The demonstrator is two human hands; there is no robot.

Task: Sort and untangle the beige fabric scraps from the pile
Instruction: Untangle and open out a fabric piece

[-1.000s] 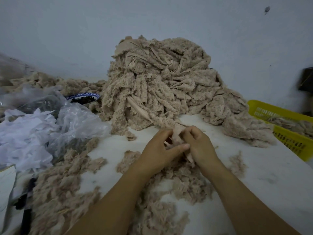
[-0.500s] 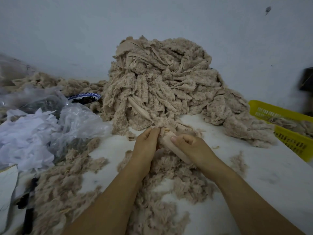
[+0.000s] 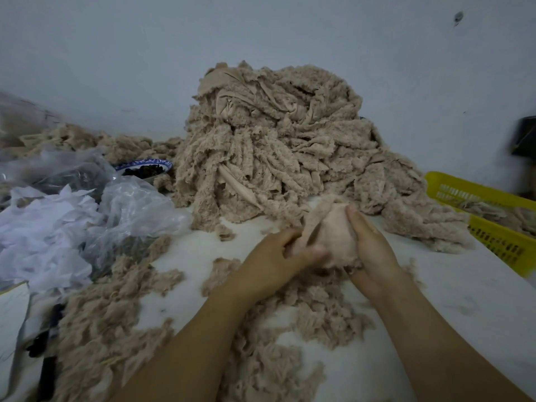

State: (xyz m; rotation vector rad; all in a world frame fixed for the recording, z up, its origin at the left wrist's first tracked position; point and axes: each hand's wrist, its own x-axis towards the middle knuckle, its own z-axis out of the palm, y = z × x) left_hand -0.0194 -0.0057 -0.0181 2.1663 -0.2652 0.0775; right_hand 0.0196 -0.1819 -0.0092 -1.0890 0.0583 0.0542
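Head view, step in hand: I judge this as mid-untangling. One scrap [image 3: 333,236] is up between my hands at the near foot of the pile [image 3: 275,146], a little right of its centre.
Left hand [image 3: 269,265]: fingers curled round the scrap's left edge; the thumb is blurred.
Right hand [image 3: 371,248]: clamped on the scrap's right side, thumb raised along its top.
Next move, my judgement: draw the two edges apart and check whether the scrap's far end is still caught in the pile, which I cannot tell from here. Pull gently, since a sharp tug could drag more strips down.
Table [image 3: 464,285]: one, white, carrying everything listed.
Pile: one, tall, of matted beige strips against the wall.
Loose scraps [image 3: 304,314]: too many to count, lying under and around my forearms and along the left.
Plastic bags [image 3: 130,210]: at least two, clear and crumpled, at left; exact number unclear.
Yellow basket [image 3: 499,245]: one, at the right edge, with some beige scraps inside.
Scrap in hand: one.
Hands: two, both on that scrap.
Bowl [image 3: 143,166]: one, blue-and-white with dark contents, just left of the pile.
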